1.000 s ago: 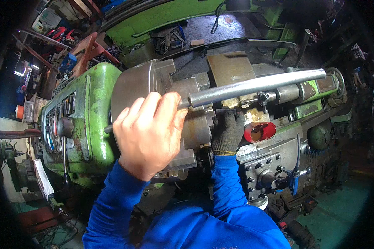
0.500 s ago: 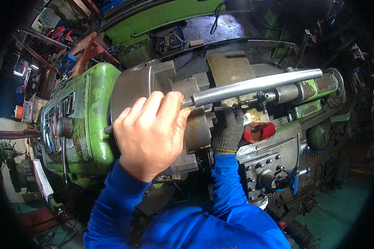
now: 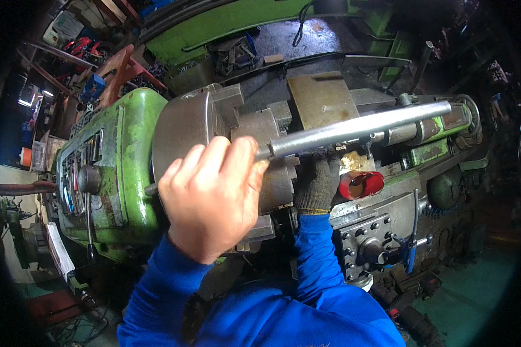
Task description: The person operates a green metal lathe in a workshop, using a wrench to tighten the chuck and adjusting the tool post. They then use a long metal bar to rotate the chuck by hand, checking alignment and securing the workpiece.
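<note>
My bare left hand (image 3: 208,199) is closed round a thin steel bar (image 3: 151,189), whose end sticks out on the hand's left. To the right, a thick silver pipe (image 3: 359,128) continues from the bar and slants up across the lathe. Below the hand and bar is the lathe chuck (image 3: 182,124) with its stepped jaws (image 3: 260,124). My right hand (image 3: 317,184), in a dark knitted glove, reaches in beside the jaws under the pipe. The pipe and shadow hide its fingers, so what it touches cannot be made out.
The green headstock (image 3: 139,168) stands left, with a lever (image 3: 90,217) and small tools on top. A red cup-like container (image 3: 362,185) lies right of my glove. Beyond are a flat metal plate (image 3: 323,101), the tailstock (image 3: 437,128) and, nearer, a bolted tool post (image 3: 371,248).
My left hand, the bar and the pipe have shifted slightly toward me and to the right. My gloved right hand stays in nearly the same place, its fingers now more hidden by the pipe.
</note>
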A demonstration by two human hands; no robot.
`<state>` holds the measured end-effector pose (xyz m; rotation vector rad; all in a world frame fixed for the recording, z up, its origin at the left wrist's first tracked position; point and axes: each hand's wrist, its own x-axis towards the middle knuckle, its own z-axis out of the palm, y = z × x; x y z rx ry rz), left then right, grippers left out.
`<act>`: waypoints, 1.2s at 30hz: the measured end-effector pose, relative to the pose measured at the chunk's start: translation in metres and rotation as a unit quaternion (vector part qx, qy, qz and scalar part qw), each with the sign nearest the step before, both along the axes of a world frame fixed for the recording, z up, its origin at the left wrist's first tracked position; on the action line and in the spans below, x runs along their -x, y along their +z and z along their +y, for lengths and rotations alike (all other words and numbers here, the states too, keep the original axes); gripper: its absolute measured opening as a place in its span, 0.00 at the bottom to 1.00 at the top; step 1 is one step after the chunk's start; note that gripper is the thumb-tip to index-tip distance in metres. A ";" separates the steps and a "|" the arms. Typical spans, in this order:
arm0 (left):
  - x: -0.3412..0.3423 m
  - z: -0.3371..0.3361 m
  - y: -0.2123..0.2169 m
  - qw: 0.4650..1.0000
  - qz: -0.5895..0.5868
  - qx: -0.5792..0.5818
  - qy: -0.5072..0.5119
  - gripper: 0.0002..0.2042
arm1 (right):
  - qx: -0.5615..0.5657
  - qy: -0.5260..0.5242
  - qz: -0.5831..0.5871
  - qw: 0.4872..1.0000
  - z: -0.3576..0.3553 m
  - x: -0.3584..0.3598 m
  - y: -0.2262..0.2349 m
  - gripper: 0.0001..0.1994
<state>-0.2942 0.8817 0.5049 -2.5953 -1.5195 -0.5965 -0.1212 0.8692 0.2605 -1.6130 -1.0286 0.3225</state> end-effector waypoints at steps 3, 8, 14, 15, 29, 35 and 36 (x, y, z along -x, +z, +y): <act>0.001 -0.005 0.000 1.000 -0.011 0.012 -0.013 0.10 | -0.068 0.023 0.260 0.963 0.005 0.005 -0.007 0.31; 0.001 -0.012 0.000 1.000 -0.019 0.023 0.001 0.10 | 0.036 0.037 -0.030 0.998 0.001 -0.002 -0.010 0.27; 0.006 -0.019 -0.004 0.999 -0.036 0.037 -0.003 0.11 | 0.061 0.056 -0.087 0.993 -0.007 -0.006 -0.038 0.28; 0.006 -0.020 -0.003 0.999 -0.031 0.038 -0.006 0.11 | 0.063 0.056 -0.093 0.992 -0.008 -0.007 -0.045 0.29; 0.008 -0.004 -0.005 0.999 -0.036 0.011 -0.010 0.10 | -0.038 0.042 0.300 0.952 0.004 0.003 -0.022 0.27; 0.005 0.004 -0.002 1.000 -0.017 0.001 -0.006 0.10 | 0.023 0.013 -0.189 0.982 0.001 -0.009 -0.009 0.27; 0.004 0.005 -0.001 1.000 -0.013 -0.002 -0.007 0.10 | 0.020 0.007 -0.175 0.984 0.002 -0.006 -0.004 0.23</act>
